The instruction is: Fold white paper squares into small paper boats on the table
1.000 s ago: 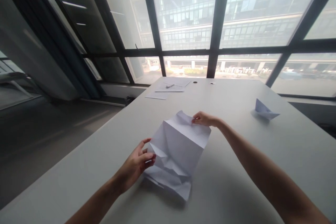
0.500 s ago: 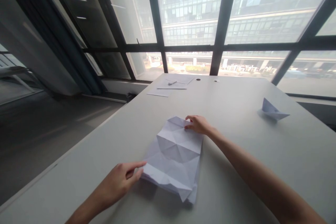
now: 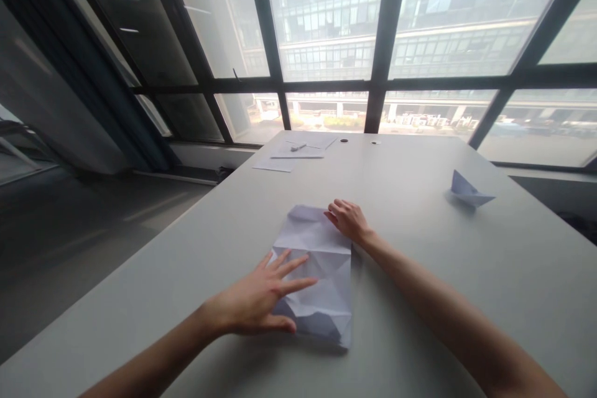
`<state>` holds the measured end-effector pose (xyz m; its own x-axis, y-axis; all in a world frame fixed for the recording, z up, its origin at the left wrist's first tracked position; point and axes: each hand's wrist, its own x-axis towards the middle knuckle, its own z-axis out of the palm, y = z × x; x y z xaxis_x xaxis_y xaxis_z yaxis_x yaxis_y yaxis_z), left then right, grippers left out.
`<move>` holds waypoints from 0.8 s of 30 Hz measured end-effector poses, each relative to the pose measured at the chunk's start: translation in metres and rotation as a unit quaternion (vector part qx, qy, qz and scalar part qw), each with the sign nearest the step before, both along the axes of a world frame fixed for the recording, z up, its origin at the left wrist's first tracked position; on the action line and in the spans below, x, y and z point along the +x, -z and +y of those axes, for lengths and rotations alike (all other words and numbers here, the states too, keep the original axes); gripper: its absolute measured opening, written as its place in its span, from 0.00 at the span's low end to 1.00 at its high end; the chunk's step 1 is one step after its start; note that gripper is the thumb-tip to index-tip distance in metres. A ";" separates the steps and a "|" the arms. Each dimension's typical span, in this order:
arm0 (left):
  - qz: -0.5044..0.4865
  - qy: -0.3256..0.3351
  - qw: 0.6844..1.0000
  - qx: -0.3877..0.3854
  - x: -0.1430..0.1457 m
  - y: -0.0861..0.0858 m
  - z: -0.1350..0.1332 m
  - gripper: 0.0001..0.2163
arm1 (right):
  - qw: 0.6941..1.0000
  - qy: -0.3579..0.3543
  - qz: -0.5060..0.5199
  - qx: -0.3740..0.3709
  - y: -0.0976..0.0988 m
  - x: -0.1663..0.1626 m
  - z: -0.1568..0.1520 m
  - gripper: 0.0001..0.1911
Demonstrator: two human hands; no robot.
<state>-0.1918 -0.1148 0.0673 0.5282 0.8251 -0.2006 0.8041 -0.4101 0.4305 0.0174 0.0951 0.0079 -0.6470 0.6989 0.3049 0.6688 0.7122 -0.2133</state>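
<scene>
The creased paper sheet (image 3: 326, 267) lies opened out, mostly flat, on the bench (image 3: 209, 224), ridges remaining toward its near edge. The left hand (image 3: 261, 298) spreads wide over it, gripping nothing; the right hand (image 3: 349, 221) curls at its far-right corner, grip unclear. 1 folded paper boat (image 3: 471, 196) sits apart.

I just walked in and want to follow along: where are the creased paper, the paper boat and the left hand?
Creased paper (image 3: 330, 268), head view, on its creased middle.
Paper boat (image 3: 469, 197), head view, on its side.
Left hand (image 3: 262, 298), head view, on its back.
</scene>
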 end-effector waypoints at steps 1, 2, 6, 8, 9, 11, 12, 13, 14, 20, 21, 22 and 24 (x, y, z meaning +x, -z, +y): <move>0.016 0.002 1.000 -0.006 -0.002 0.006 -0.002 0.35 | 1.000 0.008 -0.010 -0.024 -0.002 0.001 -0.003 0.18; 0.028 0.004 1.000 -0.014 -0.005 0.010 -0.004 0.35 | 0.999 0.014 -0.017 -0.048 -0.004 0.002 -0.008 0.20; 0.038 0.020 0.999 -0.011 -0.011 0.016 -0.009 0.35 | 0.996 0.004 -0.004 -0.086 -0.010 0.011 -0.040 0.24; 0.035 0.027 0.999 0.016 -0.009 0.018 -0.013 0.33 | 0.996 -0.032 -0.008 -0.080 -0.009 0.018 -0.060 0.26; 0.036 0.029 0.998 0.031 -0.007 0.020 -0.017 0.32 | 0.996 -0.045 -0.018 -0.072 -0.007 0.021 -0.069 0.27; 0.038 0.030 0.998 0.042 -0.004 0.024 -0.026 0.32 | 0.997 -0.059 -0.028 -0.044 0.000 0.026 -0.082 0.30; 0.037 0.033 0.998 0.034 -0.002 0.026 -0.031 0.32 | 0.997 -0.059 -0.027 -0.035 0.004 0.028 -0.086 0.32; 0.031 0.032 0.999 0.024 -0.002 0.027 -0.035 0.33 | 0.997 -0.060 -0.026 -0.030 0.009 0.029 -0.089 0.34; 0.021 0.029 0.999 0.011 -0.002 0.025 -0.037 0.33 | 0.998 -0.059 -0.024 -0.029 0.012 0.030 -0.090 0.35; -0.081 -0.041 0.994 -0.056 -0.014 -0.005 0.010 0.21 | 0.997 -0.055 -0.029 -0.036 0.019 0.031 -0.091 0.37; -0.096 -0.079 0.992 -0.003 -0.016 -0.007 0.028 0.21 | 0.997 -0.055 -0.029 -0.035 0.018 0.031 -0.092 0.37; -0.091 -0.099 0.990 0.046 -0.017 -0.005 0.046 0.22 | 0.998 -0.054 -0.028 -0.032 0.017 0.031 -0.092 0.37; -0.056 -0.103 0.989 0.092 -0.018 0.006 0.080 0.28 | 0.998 -0.052 -0.024 -0.028 0.014 0.032 -0.094 0.36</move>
